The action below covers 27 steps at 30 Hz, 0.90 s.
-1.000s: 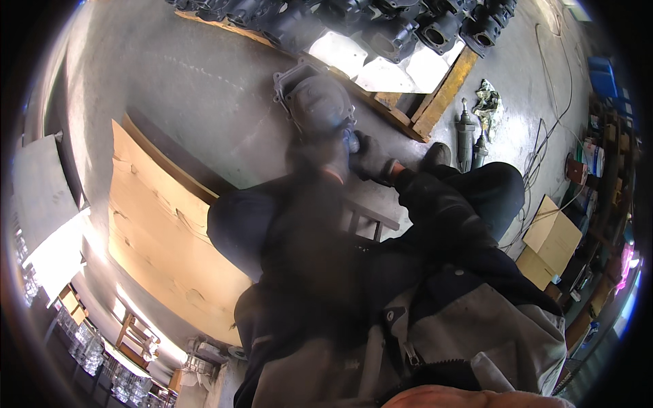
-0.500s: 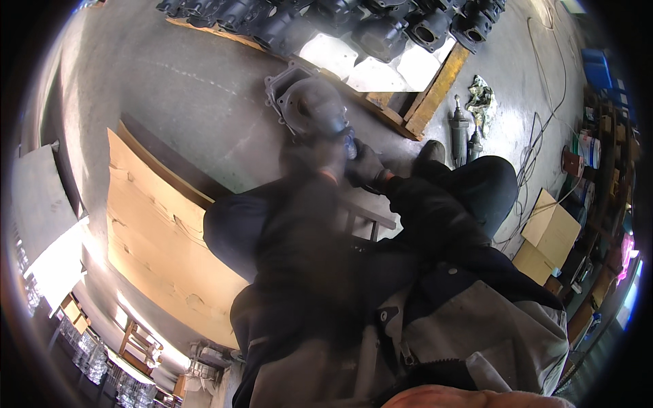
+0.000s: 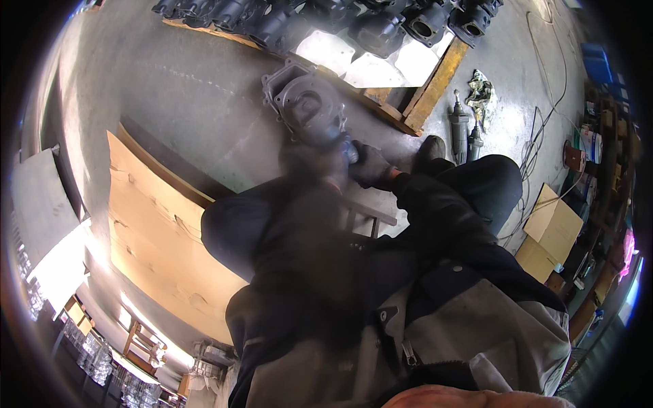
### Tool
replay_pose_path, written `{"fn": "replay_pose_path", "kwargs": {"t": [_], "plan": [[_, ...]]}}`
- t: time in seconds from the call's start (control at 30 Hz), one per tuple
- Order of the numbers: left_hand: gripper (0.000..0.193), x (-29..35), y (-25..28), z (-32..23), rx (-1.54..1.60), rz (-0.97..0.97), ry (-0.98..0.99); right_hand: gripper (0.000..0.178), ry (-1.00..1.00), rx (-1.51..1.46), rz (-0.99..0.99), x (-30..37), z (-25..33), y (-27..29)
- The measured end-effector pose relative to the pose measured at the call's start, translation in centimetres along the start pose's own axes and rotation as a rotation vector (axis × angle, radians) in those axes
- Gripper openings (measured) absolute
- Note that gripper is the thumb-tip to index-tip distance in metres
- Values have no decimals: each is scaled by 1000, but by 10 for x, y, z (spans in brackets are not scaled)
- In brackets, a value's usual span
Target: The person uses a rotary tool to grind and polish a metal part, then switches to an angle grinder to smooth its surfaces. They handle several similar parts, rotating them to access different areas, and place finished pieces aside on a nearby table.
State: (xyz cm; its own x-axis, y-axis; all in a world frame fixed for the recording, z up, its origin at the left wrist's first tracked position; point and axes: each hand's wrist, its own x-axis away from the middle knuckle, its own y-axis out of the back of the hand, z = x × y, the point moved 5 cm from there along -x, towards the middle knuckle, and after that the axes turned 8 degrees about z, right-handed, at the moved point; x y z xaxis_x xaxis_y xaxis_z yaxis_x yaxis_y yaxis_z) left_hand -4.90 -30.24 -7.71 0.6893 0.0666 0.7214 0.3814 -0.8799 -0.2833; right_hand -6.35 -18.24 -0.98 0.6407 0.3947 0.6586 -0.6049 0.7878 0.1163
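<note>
On the floor in front of me lies a dark grey metal casting (image 3: 307, 103), with a round stepped face and a flange with bolt lugs at its far left. My left hand (image 3: 318, 162) is at its near side, dark and smeared, so its fingers do not show clearly. Close beside it, my right hand (image 3: 371, 166) wears a dark grey glove, and its fingers are closed. Between the hands, against the casting's near edge, is a small bluish-grey piece (image 3: 350, 148). Its kind is not clear.
Several black castings (image 3: 377, 30) stand on a wooden pallet (image 3: 435, 85) ahead. Two cylindrical grinder-like tools (image 3: 460, 128) and a crumpled rag (image 3: 481, 95) lie on the right. Cables (image 3: 537, 143) run near a cardboard box (image 3: 551, 224). A large cardboard sheet (image 3: 156, 238) lies left.
The casting's round face has turned a little and shows its rings more plainly. My right hand has shifted slightly. Both hands stay at the casting's near side.
</note>
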Motion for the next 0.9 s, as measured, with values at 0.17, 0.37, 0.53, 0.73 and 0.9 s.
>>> {"fn": "replay_pose_path", "kwargs": {"t": [0.17, 0.37, 0.53, 0.73, 0.9], "plan": [[60, -17, -13, 3, -315, 48, -45, 58, -103, -197, 4, 10, -9, 9], [54, -25, 0, 32, -416, -104, -183, 57, 118, 34, -118, -16, -56, 2], [49, -10, -3, 62, -161, -103, -192, 60, 99, 48, 27, 2, -61, -2], [44, -2, -1, 80, -84, -141, -196, 57, -7, -52, 81, 27, -35, -4], [42, -5, 17, 45, -96, -332, -183, 57, 23, 55, 187, 0, 1, -4]]}}
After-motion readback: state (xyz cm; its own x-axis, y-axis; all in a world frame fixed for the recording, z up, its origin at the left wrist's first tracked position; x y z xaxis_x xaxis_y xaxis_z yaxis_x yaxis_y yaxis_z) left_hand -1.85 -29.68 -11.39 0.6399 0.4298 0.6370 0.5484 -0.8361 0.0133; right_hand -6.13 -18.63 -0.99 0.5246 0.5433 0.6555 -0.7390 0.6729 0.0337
